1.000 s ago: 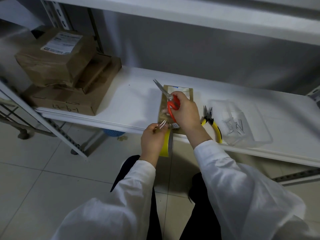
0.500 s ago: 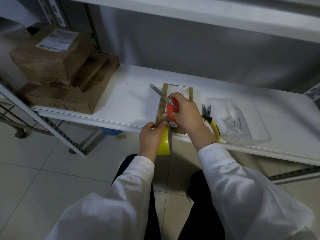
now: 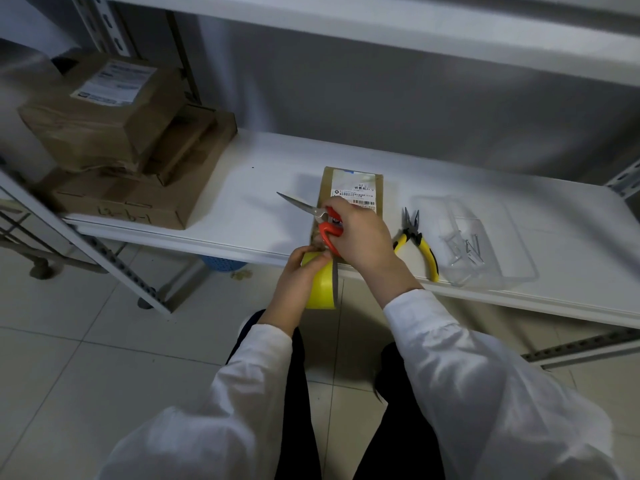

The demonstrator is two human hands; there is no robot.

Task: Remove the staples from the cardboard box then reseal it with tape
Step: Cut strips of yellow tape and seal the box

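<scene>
A small flat cardboard box (image 3: 349,183) with a white label lies on the white shelf (image 3: 263,220), its near end at the shelf's front edge. My right hand (image 3: 363,237) grips red-handled scissors (image 3: 313,216) over the box, blades pointing up and left. My left hand (image 3: 299,278) holds a yellow tape roll (image 3: 322,289) just below the shelf edge, its thumb at the top of the roll beside the box's near end. The box's near end is hidden by my hands.
Yellow-handled pliers (image 3: 417,242) lie right of the box. A clear plastic tray (image 3: 474,244) holding several metal staples sits further right. Stacked cardboard boxes (image 3: 114,140) fill the shelf's left end. A shelf board runs overhead; tiled floor lies below.
My left hand has moved the yellow tape roll up closer to the box's near end. The right hand with the scissors has barely shifted.
</scene>
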